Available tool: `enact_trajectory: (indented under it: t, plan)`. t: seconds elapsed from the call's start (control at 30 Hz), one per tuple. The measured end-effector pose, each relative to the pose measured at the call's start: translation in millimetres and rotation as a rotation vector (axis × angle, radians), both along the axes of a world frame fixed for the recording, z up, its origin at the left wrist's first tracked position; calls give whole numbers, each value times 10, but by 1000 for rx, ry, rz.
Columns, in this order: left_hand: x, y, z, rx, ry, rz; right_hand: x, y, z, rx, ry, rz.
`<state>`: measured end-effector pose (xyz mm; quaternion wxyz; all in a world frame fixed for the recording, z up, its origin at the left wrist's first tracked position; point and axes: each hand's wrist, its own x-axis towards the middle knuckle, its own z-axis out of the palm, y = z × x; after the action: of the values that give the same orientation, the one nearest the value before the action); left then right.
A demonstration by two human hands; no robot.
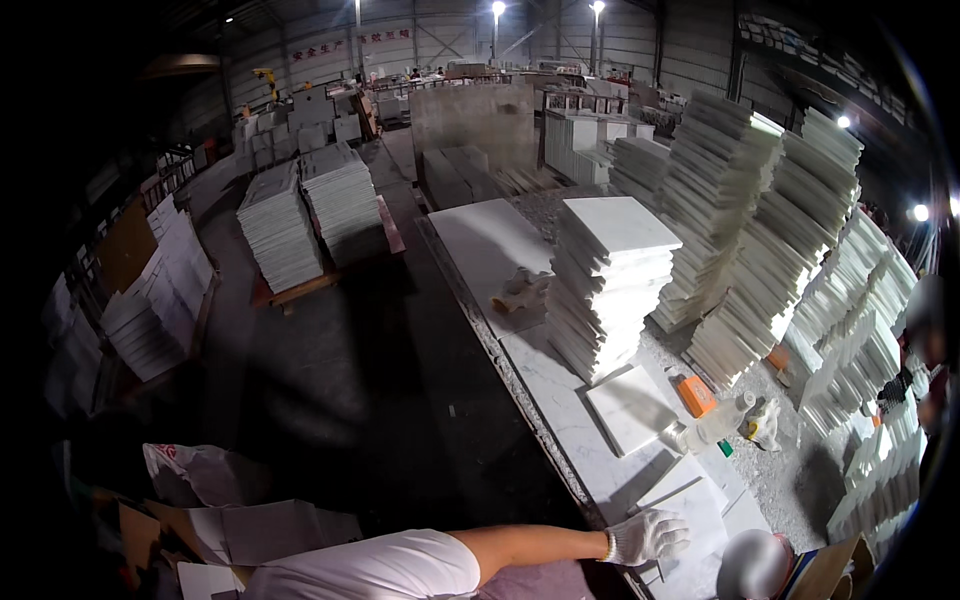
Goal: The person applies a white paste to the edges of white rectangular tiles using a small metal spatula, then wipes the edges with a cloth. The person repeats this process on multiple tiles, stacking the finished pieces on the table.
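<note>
My left hand (650, 537), in a white knit glove, reaches in from the lower left. Its fingers are bent over the left part of a white stone tile (705, 520); the thumb's grip is hidden. Another white tile (680, 482) lies partly beneath, turned at an angle. Farther along the bench lies a loose square tile (632, 408) beside a tall stack of white tiles (612, 285). A clear plastic bottle (715, 425) lies near an orange box (695, 396) and a small green piece (725, 448). My right hand does not show.
The long stone-topped bench (530, 365) has its edge on the left. High, leaning tile stacks (715, 200) line the right. Two tile stacks stand on a pallet (300, 285) at left. A cardboard box (830, 570) and a blurred round pale shape (755, 563) are at lower right.
</note>
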<state>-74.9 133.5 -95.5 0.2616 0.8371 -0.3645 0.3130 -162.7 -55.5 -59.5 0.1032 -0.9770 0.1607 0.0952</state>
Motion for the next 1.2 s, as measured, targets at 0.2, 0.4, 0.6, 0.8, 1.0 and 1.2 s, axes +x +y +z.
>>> enact_trajectory:
  t: [0.2,0.4,0.6,0.8,1.0,1.2]
  plan:
    - [12,8,46,-47,-63,5,-24,0,12,3,2,-5]
    - [19,-5,17,27,-122,26,-64,7,-13,8,-3,-6]
    - [39,-13,-31,-26,-65,24,-114,19,-26,16,-4,-13]
    - [55,5,-32,4,-54,7,-154,23,-30,25,-7,-20]
    - [32,10,1,-6,-123,24,-215,8,-60,29,-5,-30]
    - [77,23,-43,-41,-110,2,-225,37,-36,49,4,-27]
